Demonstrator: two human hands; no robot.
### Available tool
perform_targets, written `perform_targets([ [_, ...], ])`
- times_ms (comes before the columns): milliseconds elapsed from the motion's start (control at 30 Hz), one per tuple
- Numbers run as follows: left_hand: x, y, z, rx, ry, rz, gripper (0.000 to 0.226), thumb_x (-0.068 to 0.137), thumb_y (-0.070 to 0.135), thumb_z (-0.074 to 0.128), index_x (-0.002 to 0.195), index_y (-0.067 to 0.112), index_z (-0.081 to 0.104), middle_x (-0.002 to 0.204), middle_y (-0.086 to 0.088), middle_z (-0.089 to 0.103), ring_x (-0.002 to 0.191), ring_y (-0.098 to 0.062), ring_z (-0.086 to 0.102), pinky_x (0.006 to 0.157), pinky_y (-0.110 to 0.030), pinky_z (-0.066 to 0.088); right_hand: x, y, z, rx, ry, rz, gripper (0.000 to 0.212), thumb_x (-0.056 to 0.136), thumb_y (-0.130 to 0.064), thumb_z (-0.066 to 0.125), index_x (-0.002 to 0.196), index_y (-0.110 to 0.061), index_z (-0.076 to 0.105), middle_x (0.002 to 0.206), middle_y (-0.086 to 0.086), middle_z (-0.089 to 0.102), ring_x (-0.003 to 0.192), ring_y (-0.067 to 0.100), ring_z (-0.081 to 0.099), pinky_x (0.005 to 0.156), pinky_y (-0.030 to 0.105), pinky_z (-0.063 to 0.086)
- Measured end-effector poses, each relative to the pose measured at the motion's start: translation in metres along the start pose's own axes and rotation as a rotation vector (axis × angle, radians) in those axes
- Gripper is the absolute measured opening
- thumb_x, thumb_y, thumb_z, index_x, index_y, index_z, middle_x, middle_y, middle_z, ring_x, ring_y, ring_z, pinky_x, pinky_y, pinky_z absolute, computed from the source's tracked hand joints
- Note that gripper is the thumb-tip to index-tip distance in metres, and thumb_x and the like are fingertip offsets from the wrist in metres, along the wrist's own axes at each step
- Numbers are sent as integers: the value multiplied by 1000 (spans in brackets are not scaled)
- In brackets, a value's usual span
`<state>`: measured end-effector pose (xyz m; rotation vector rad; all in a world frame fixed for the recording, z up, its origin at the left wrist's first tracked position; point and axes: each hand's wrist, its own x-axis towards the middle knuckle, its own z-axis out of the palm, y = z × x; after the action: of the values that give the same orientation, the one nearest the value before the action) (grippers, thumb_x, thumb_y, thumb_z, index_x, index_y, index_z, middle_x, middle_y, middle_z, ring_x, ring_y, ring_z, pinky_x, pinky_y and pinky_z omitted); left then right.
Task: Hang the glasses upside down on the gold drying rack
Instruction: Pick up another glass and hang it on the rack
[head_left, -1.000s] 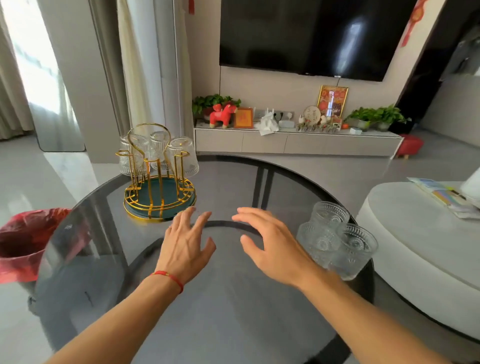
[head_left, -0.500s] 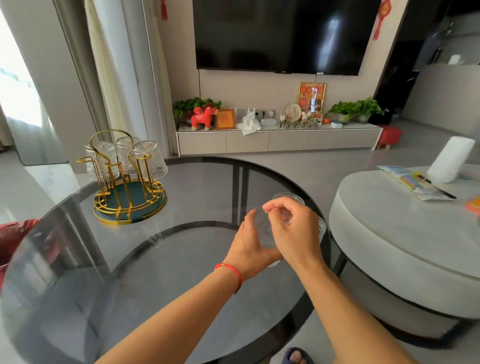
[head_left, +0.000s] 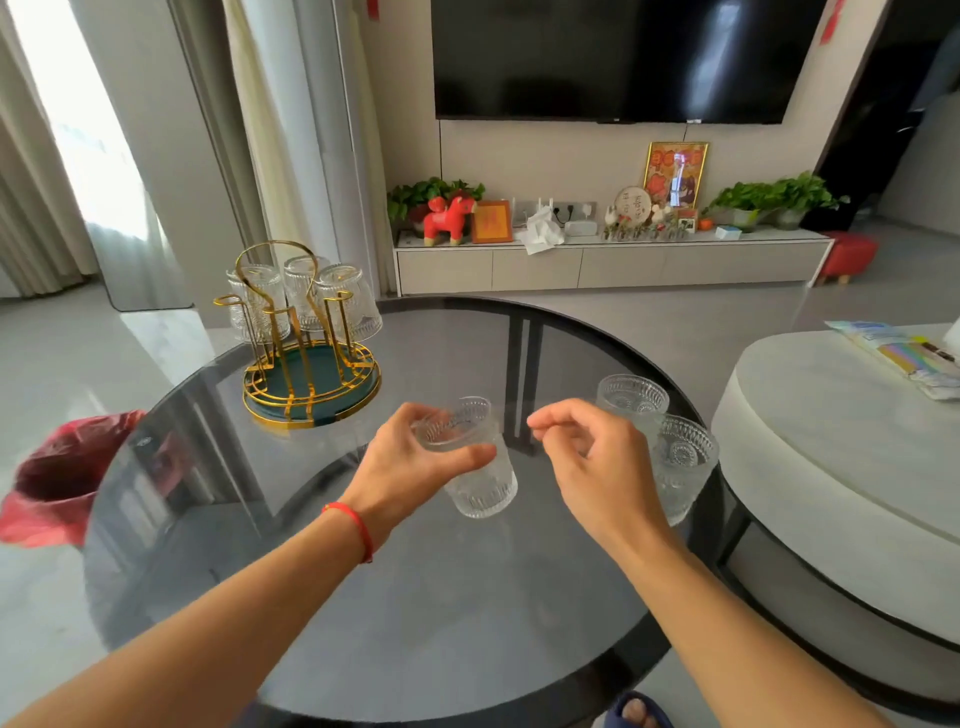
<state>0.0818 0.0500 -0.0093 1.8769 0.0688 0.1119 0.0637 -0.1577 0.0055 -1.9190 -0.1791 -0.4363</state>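
My left hand (head_left: 410, 467) grips a clear ribbed glass (head_left: 475, 480) around its upper part, held mouth-up and slightly tilted over the middle of the round dark glass table (head_left: 467, 623). My right hand (head_left: 592, 467) hovers just right of it, fingers curled and apart, holding nothing. Two more ribbed glasses stand upright at the table's right edge, one farther back (head_left: 631, 397) and one nearer (head_left: 683, 457), partly behind my right hand. The gold drying rack (head_left: 306, 358) with a green base stands at the far left of the table; three glasses (head_left: 306, 296) hang upside down on it.
A red-lined bin (head_left: 62, 478) sits on the floor left of the table. A white round low table (head_left: 831, 441) with papers on it stands close on the right. A TV cabinet (head_left: 613, 260) with ornaments runs along the far wall.
Both hands were on a glass at the right edge half a second ago. Now my left hand carries that glass toward the table's middle and my right hand has let go.
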Motion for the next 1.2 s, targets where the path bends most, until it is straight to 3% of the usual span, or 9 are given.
perform_targets([
  [100, 1, -3, -26, -171, 39, -52, 85, 46, 59, 88, 116, 19, 62, 115, -5, 72, 102, -15, 71, 89, -40, 60, 2, 4, 26, 38, -115, 99, 21, 97, -13, 60, 103, -24, 76, 96, -16, 78, 89, 1, 72, 78, 12, 51],
  [200, 7, -6, -38, -407, -16, -85, 75, 55, 47, 85, 112, 2, 63, 114, -18, 71, 101, -24, 73, 89, -41, 62, 4, 4, 61, 147, -296, 368, 26, 103, -36, 52, 124, -26, 65, 121, -3, 72, 106, 17, 71, 90, 37, 58],
  [267, 11, -11, -45, -510, -75, -91, 64, 63, 37, 83, 108, -4, 64, 106, -17, 70, 92, -20, 73, 79, -33, 63, 5, 0, 84, 279, -322, 486, 32, 106, -42, 44, 128, -26, 61, 126, 5, 71, 94, 22, 73, 70, 35, 55],
  [367, 18, -21, -53, -488, -92, -93, 68, 66, 35, 81, 120, -3, 62, 114, -15, 70, 97, -18, 71, 80, -28, 59, 3, -3, 106, 480, -295, 541, 38, 107, -43, 41, 131, -20, 60, 121, 12, 75, 79, 20, 74, 59, 30, 44],
  [467, 25, -34, -69, -293, -97, -31, 78, 65, 60, 80, 125, 13, 62, 121, -5, 71, 108, -14, 69, 95, -36, 57, 8, -6, 115, 661, -277, 561, 40, 108, -36, 45, 135, -12, 61, 126, 18, 74, 100, 30, 74, 76, 39, 53],
  [567, 35, -52, -93, 259, 23, 200, 78, 82, 83, 42, 136, 28, 57, 137, 5, 58, 126, -8, 47, 106, -35, 42, 24, -13, 117, 673, -210, 490, 37, 107, -27, 52, 139, -9, 59, 137, 18, 68, 122, 33, 68, 89, 44, 58],
  [733, 56, -100, -115, 743, 155, 185, 64, 99, 63, 28, 155, 32, 35, 170, -2, 16, 156, -24, 2, 126, -51, 10, 67, -44, 132, 635, -198, 320, 46, 102, -27, 61, 146, -17, 53, 134, 7, 69, 120, 26, 70, 89, 41, 60],
  [933, 66, -115, -109, 847, 152, 181, 74, 94, 60, 26, 160, 36, 5, 172, -2, -2, 156, -24, -12, 126, -50, 2, 132, -121, 177, 349, -185, -6, 57, 90, -38, 75, 142, -24, 56, 131, 3, 68, 93, 8, 77, 92, 52, 62],
  [1200, 68, -125, -105, 923, 132, 136, 81, 92, 64, 13, 161, 25, -3, 171, -3, -8, 154, -24, -17, 127, -51, 2, 173, -181, 253, -95, -237, -265, 65, 86, -45, 72, 144, -20, 57, 145, 4, 61, 130, 25, 59, 103, 45, 54],
])
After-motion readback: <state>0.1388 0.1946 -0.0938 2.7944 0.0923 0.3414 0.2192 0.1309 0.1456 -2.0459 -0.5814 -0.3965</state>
